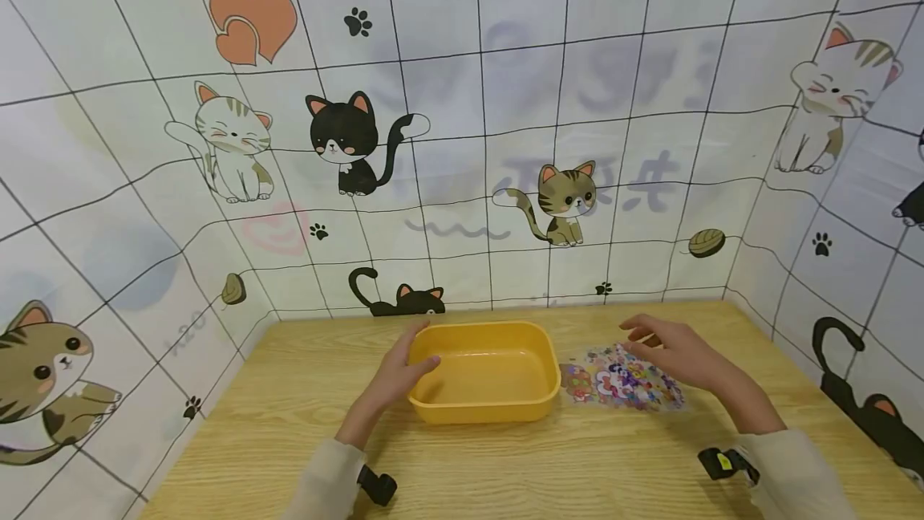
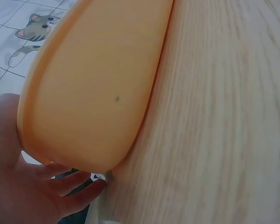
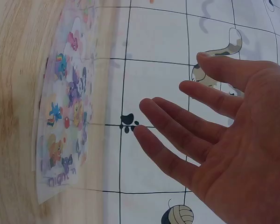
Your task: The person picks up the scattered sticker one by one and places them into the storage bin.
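A yellow plastic basin [image 1: 485, 412] stands upright on the wooden table, with nothing seen inside it. At its left end, my left hand [image 1: 394, 379] holds the rim, thumb over the edge on the inner side and fingers along the outside. The left wrist view shows the basin's long side wall [image 2: 95, 84] and the left hand [image 2: 25, 191] around its end. Right of the basin lie colourful cartoon sticker sheets [image 1: 626, 382], overlapping. Above their right part hovers my right hand [image 1: 682, 353], fingers loosely spread and holding nothing; the right wrist view shows it apart from the sheets [image 3: 67, 107].
The pale wooden table [image 1: 303, 432] meets a white backdrop [image 1: 447, 183] printed with cats and grid lines at the back and both sides. Black straps with small devices [image 1: 377, 486] sit at both wrists.
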Available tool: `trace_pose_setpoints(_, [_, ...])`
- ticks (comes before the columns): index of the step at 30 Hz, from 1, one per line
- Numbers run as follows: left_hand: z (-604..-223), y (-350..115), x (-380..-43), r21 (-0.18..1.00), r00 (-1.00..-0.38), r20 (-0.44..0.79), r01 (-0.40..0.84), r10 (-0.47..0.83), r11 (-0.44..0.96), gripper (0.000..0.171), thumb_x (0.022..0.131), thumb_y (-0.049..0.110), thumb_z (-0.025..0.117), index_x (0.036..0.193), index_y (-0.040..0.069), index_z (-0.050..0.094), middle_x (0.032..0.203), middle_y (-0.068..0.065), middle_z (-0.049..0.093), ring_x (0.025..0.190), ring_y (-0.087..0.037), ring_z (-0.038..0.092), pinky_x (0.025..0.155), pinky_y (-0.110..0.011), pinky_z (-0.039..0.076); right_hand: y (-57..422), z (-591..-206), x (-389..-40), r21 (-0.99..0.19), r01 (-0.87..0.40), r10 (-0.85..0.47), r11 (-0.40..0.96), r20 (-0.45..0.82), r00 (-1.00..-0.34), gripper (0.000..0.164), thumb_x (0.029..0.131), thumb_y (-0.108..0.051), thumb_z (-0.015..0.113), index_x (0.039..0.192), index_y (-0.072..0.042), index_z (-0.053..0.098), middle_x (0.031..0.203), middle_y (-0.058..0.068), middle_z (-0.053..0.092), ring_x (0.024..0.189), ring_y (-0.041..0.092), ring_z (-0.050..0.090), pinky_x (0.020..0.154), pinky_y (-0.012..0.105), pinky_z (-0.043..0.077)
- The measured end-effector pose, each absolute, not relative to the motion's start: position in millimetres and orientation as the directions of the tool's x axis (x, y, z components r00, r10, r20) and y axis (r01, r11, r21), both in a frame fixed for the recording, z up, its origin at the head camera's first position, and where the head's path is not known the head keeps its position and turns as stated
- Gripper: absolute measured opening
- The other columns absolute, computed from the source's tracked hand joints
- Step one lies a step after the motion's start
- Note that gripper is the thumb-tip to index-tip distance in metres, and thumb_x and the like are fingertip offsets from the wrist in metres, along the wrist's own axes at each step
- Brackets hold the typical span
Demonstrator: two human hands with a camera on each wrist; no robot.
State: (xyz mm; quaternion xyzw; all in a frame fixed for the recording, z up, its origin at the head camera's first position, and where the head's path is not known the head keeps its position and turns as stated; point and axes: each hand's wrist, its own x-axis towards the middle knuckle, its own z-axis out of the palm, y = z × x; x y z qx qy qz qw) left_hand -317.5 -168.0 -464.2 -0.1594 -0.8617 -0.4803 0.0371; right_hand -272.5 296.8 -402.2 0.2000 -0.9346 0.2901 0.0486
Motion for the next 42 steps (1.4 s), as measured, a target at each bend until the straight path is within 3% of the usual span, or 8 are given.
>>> trace_pose_setpoints(5, [-465, -166, -319, 0.824, -0.947, 0.211, 0.304, 0.241, 0.477, 0.053, 0.098, 0.009, 0.064, 0.15, 0.009, 0.051, 0.161, -0.017, 0.045, 0.152, -0.042, 0.035, 0.125, -0.062, 0.025, 303, -409, -273, -0.505, -0.398, -0.341, 0.766, 0.206, -0.917, 0.035, 0.103, -0.023, 0.063, 0.131, -0.002, 0.063, 0.122, 0.024, 0.069, 0.101, 0.036, 0.07, 0.081, 0.052, 0.059])
trace_pose_setpoints(9, [-467, -169, -317, 0.826, -0.956, 0.187, 0.278, 0.226, 0.49, 0.052, 0.094, 0.005, 0.063, 0.146, 0.01, 0.057, 0.162, -0.021, 0.042, 0.152, -0.045, 0.034, 0.124, -0.063, 0.026, 311, -418, -274, -0.498, -0.388, -0.341, 0.775, 0.188, -0.921, 0.032, 0.101, -0.02, 0.064, 0.126, 0.0, 0.064, 0.119, 0.023, 0.07, 0.1, 0.036, 0.07, 0.08, 0.05, 0.06])
trace_pose_setpoints(16, [-471, -175, -313, 0.856, -0.966, 0.096, 0.204, 0.241, 0.475, 0.056, 0.095, 0.006, 0.062, 0.15, 0.011, 0.053, 0.162, -0.018, 0.042, 0.151, -0.043, 0.037, 0.121, -0.061, 0.033, 319, -428, -275, -0.498, -0.329, -0.286, 0.802, 0.163, -0.944, 0.032, 0.1, -0.018, 0.065, 0.124, 0.003, 0.065, 0.117, 0.024, 0.071, 0.101, 0.038, 0.07, 0.08, 0.05, 0.059])
trace_pose_setpoints(29, [-476, -175, -313, 0.867, -0.968, 0.128, 0.215, 0.216, 0.45, 0.056, 0.093, 0.005, 0.059, 0.148, 0.013, 0.055, 0.162, -0.015, 0.043, 0.152, -0.04, 0.037, 0.123, -0.06, 0.032, 328, -438, -284, -0.447, -0.304, -0.267, 0.841, 0.145, -0.953, 0.033, 0.094, -0.02, 0.074, 0.116, 0.004, 0.068, 0.106, 0.02, 0.073, 0.093, 0.032, 0.07, 0.077, 0.049, 0.059])
trace_pose_setpoints(35, [-474, -174, -310, 0.87, -0.975, 0.12, 0.194, 0.188, 0.453, 0.052, 0.094, 0.008, 0.058, 0.145, 0.019, 0.058, 0.162, -0.012, 0.045, 0.153, -0.038, 0.036, 0.123, -0.06, 0.03, 331, -441, -286, -0.474, -0.256, -0.262, 0.842, 0.054, -0.963, 0.044, 0.09, -0.029, 0.079, 0.118, 0.003, 0.068, 0.111, 0.021, 0.072, 0.099, 0.036, 0.068, 0.079, 0.051, 0.058])
trace_pose_setpoints(42, [-476, -176, -313, 0.851, -0.973, 0.129, 0.208, 0.191, 0.482, 0.053, 0.093, 0.009, 0.058, 0.146, 0.018, 0.058, 0.162, -0.014, 0.045, 0.151, -0.039, 0.038, 0.123, -0.059, 0.032, 332, -446, -288, -0.468, -0.231, -0.26, 0.853, 0.002, -0.966, 0.055, 0.087, -0.033, 0.082, 0.122, 0.006, 0.067, 0.11, 0.021, 0.071, 0.098, 0.036, 0.068, 0.08, 0.052, 0.058])
